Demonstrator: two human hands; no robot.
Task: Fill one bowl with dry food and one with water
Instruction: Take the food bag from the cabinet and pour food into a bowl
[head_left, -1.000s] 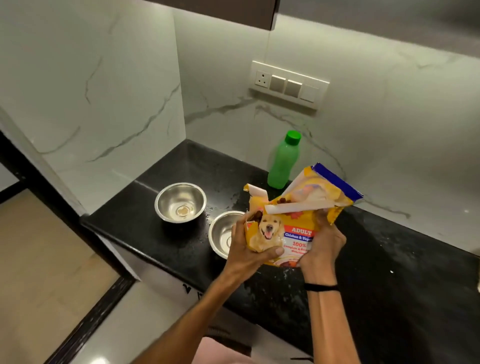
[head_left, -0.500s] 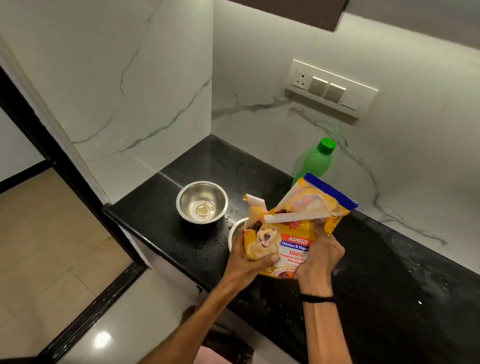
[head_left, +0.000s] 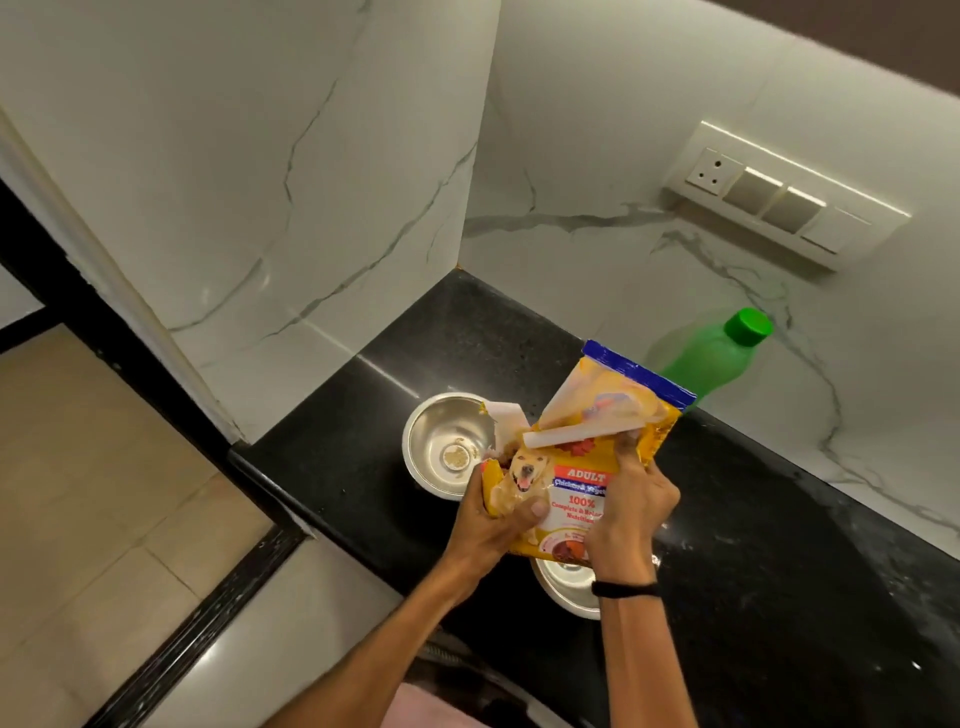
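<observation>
Hands (head_left: 631, 512) gripping dog-food bag (head_left: 582, 467) — above bowls (head_left: 447, 441), countertop (head_left: 753, 545)

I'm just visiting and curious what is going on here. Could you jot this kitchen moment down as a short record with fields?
Setting: black countertop in a corner of white marble-look walls
Left hand: grips the lower left of the dog food bag
Right hand: holds the bag's right side
Bag: open at the top, held above the counter
Far steel bowl: a little residue at the bottom, otherwise empty
Near steel bowl: mostly hidden under bag and hands
Green bottle: capped, by the back wall
Wall: switch panel
</observation>
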